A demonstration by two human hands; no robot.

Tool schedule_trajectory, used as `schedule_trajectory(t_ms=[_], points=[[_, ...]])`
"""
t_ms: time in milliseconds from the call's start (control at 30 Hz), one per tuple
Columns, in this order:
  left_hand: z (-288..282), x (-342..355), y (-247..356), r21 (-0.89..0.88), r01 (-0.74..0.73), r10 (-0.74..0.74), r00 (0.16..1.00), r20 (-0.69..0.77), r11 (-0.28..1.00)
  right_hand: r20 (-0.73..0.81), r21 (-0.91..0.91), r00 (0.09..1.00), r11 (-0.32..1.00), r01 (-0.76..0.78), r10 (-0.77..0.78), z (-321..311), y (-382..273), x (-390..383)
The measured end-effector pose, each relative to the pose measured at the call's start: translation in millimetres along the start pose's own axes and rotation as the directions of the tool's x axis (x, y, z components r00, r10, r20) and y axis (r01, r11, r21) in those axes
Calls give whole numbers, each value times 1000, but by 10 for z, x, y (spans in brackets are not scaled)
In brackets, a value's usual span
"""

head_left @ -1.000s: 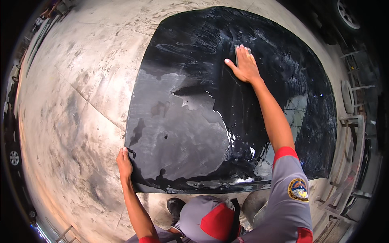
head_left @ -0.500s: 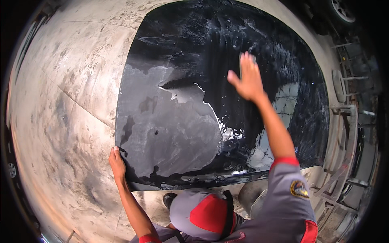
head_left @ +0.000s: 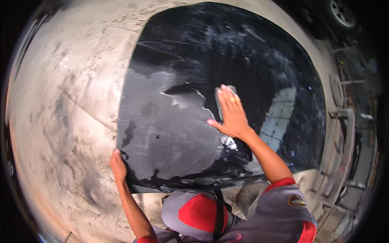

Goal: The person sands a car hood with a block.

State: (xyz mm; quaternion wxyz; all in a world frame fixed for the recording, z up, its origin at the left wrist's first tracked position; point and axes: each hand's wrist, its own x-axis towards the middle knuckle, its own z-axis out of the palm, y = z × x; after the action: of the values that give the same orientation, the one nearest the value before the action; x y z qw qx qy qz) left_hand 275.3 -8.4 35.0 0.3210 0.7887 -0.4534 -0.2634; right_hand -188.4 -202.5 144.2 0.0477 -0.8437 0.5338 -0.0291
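Observation:
A wet, black car hood point(head_left: 162, 117) lies before me, with a dull grey patch over its left part. My right hand point(head_left: 231, 115) rests flat near its middle, thumb spread to the left, a gold-coloured ring on one finger. A thin greyish sheet, apparently sandpaper point(head_left: 232, 88), sticks out past the fingertips; the palm hides most of it. At the hood's lower left edge, my left hand point(head_left: 118, 164) is closed around the rim, with its underside fingers hidden. Suds and water point(head_left: 229, 142) lie just below my right palm.
Stained concrete floor point(head_left: 77, 109) spreads to the left. A grey and red cap point(head_left: 194, 214) shows at the near edge, beside a grey bucket-like container point(head_left: 247, 196). Metal frames point(head_left: 342, 150) stand along the right side, and a wheel point(head_left: 342, 13) is at the far right.
My right hand has slid nearer and slightly left across the hood, with the sheet under it. My left hand stays at the edge.

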Motion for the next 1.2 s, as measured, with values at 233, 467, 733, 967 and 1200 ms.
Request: schedule_trajectory(t_ms=[233, 467, 733, 967, 1200], points=[[4, -36, 71, -4, -12, 12, 999, -36, 1000, -171, 22, 975, 990, -141, 143, 175, 237, 1317], [-11, -7, 133, 19, 37, -37, 999, -11, 999, -42, -23, 995, 996, 87, -88, 271, -240, 593], [-15, -8, 164, 39, 50, -51, 999, 11, 998, -46, -60, 993, 993, 106, -109, 404, -130, 780], [-22, -18, 188, 45, 42, -43, 999, 21, 998, -84, 5, 996, 999, -37, 37, 438, 110, 1519], [-21, -28, 153, 36, 15, -16, 1000, 6, 999, 27, -27, 988, 987, 155, -155, 196, -446, 723]])
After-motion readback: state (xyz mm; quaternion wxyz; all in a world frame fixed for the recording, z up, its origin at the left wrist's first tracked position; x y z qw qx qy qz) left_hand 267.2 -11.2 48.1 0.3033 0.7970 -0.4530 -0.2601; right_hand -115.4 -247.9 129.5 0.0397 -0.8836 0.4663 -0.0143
